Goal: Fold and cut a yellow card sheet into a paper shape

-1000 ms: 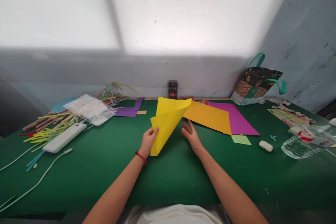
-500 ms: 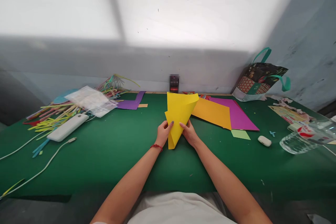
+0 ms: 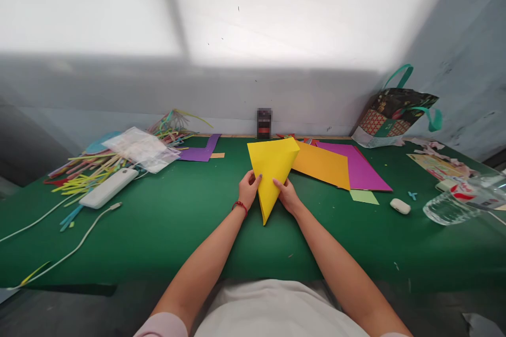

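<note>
Grips (image 3: 248, 189) (image 3: 288, 197) w/ paper (image 3: 273, 166), tip nearward

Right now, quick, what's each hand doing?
Left hand: closed, gripping the yellow paper.
Right hand: closed, gripping the same yellow paper.

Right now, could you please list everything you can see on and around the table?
table: one, green, under everything.
yellow paper: one, folded, centre.
orange paper: one, flat, right of it.
pink paper: one, partly under the orange.
purple paper: one, far left of centre.
straws: heap, mixed colours, far left.
plastic bag: one, clear, on the straws.
power bank: one, white, beside the straws.
gift bag: one, patterned, far right.
bottle: one, clear, right edge.
left hand: holds the yellow paper's left edge.
right hand: holds its right edge.
</note>
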{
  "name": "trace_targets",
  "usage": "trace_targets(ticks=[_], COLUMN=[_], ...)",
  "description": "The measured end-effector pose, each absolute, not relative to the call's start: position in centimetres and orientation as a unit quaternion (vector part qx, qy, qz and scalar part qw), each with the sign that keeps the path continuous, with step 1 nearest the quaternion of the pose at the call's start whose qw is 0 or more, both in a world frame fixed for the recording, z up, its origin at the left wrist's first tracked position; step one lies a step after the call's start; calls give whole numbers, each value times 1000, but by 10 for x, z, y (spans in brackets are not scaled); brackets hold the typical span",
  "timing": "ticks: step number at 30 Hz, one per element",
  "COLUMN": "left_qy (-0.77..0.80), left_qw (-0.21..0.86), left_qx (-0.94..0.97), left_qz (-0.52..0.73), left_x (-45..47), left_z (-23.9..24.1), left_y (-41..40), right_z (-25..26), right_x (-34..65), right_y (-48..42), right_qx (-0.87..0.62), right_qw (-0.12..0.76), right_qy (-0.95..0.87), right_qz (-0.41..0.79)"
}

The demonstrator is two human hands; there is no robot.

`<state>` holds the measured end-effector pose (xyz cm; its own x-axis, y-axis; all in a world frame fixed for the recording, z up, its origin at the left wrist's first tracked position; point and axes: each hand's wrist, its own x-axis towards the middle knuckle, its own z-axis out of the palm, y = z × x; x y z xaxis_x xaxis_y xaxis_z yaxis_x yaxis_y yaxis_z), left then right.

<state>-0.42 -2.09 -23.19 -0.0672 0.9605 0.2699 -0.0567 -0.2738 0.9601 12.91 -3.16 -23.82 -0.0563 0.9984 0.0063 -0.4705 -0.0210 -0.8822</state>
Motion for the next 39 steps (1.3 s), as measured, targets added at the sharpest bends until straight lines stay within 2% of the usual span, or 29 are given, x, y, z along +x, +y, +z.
trace_targets(ticks=[13,29,39], left_qy=[431,448,499], left_qw=[477,453,416], left_qx=[531,541,559], left_qz=[552,549,515], left_x=[-11,-14,-14], left_z=[-224,-222,-217], left_y=[-34,-33,-40], right_z=[-229,-220,-220], right_x=[137,137,137], right_y=[-47,-54,-53], right_qx=[-389,-357,-421], right_qw=[540,507,491], right_qy=[-391,-415,-422], right_qz=[636,666,635])
